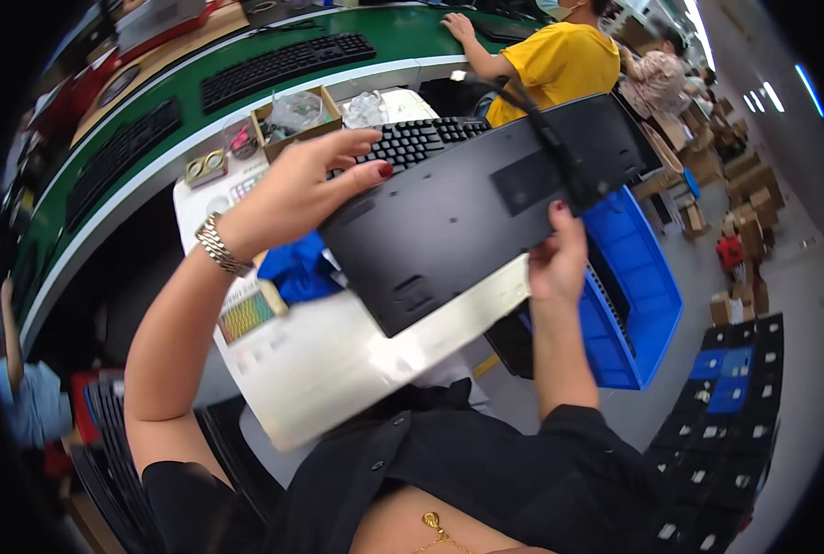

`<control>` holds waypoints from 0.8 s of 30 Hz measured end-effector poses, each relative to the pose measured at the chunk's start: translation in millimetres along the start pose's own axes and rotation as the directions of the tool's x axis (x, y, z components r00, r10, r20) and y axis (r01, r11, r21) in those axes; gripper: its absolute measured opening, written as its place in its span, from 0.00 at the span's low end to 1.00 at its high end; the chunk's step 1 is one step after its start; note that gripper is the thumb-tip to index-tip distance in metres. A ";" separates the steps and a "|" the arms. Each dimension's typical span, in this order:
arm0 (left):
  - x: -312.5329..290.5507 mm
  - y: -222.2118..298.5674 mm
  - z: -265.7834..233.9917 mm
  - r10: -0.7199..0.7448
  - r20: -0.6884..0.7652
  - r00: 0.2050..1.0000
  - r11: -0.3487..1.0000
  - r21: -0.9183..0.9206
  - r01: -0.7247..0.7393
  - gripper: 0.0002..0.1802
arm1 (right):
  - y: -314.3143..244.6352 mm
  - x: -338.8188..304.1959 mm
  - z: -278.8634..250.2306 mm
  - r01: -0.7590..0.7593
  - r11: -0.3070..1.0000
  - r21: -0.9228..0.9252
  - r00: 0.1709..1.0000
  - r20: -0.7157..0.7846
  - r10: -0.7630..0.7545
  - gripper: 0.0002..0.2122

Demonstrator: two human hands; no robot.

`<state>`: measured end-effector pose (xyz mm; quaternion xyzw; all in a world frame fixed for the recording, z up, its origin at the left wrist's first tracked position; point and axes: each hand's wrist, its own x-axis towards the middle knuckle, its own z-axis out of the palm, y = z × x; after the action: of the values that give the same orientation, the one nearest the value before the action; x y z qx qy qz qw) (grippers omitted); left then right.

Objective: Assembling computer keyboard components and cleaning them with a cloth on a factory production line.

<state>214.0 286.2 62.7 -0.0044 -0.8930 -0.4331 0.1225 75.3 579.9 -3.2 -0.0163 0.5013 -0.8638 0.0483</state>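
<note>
A black keyboard (430, 231) is tilted over the white table, its smooth underside turned toward me. My right hand (560, 258) grips its near edge on the right, thumb on the underside next to the bundled black cable (569, 162). The cable's pale connector end (458, 77) sticks out past the far edge. My left hand (310, 189) is by the keyboard's upper left corner with fingers stretched and apart; whether it touches the edge I cannot tell. Behind lies a second keyboard (412, 143), keys up. A blue cloth (301, 268) sits below my left wrist.
On the white table (357, 360) stands a cardboard box (324, 97) with plastic bags. A blue bin (652, 323) holding keyboards is at my right. Beyond runs a green conveyor (181, 129) with keyboards, where a person in yellow (564, 69) works. Stacked boxes (754, 203) line the floor.
</note>
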 end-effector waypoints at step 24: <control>-223.8 -60.0 104.8 -0.700 0.003 0.714 0.675 0.333 0.659 0.34 | 39.6 -104.0 -151.0 -0.305 0.568 -0.765 0.293 0.492 0.820 0.08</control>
<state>401.8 351.9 -95.8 0.3191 -0.8920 -0.3017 -0.1070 169.8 701.3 -110.5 -0.2390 0.6019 -0.4868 0.5862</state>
